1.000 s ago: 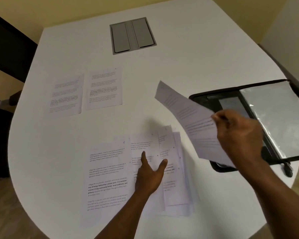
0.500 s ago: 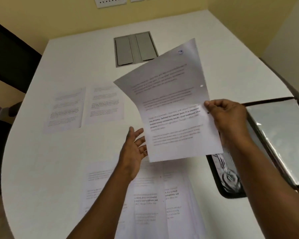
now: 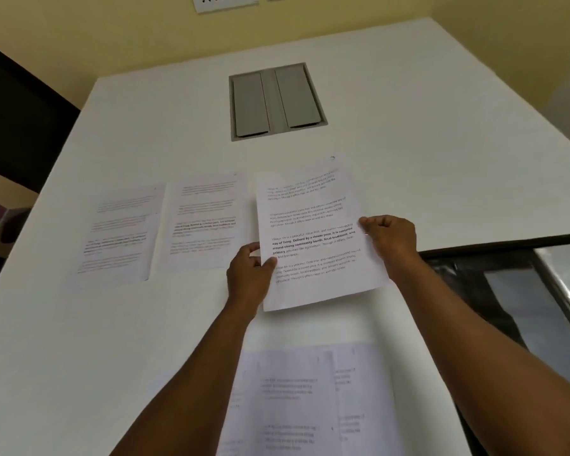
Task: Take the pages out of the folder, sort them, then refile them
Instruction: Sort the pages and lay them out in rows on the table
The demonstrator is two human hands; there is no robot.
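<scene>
I hold one printed page [image 3: 313, 232] by both side edges, just above the white table [image 3: 408, 143]. My left hand [image 3: 249, 274] pinches its left edge with the thumb on top. My right hand [image 3: 390, 240] pinches its right edge. The page hangs to the right of two printed pages lying side by side, one on the left [image 3: 119, 230] and one beside it [image 3: 208, 222]. A loose pile of several pages [image 3: 303, 399] lies near me between my forearms. The open black folder [image 3: 494, 291] with clear plastic sleeves sits at the right.
A grey cable hatch with two flaps [image 3: 275, 100] is set into the table beyond the pages. A dark chair [image 3: 17, 120] stands at the left. The yellow wall behind carries a white socket plate [image 3: 224, 1].
The page has come down from a raised, tilted position in my right hand to a spot low over the table beside the two laid-out pages. My left hand, open before, has taken its left edge.
</scene>
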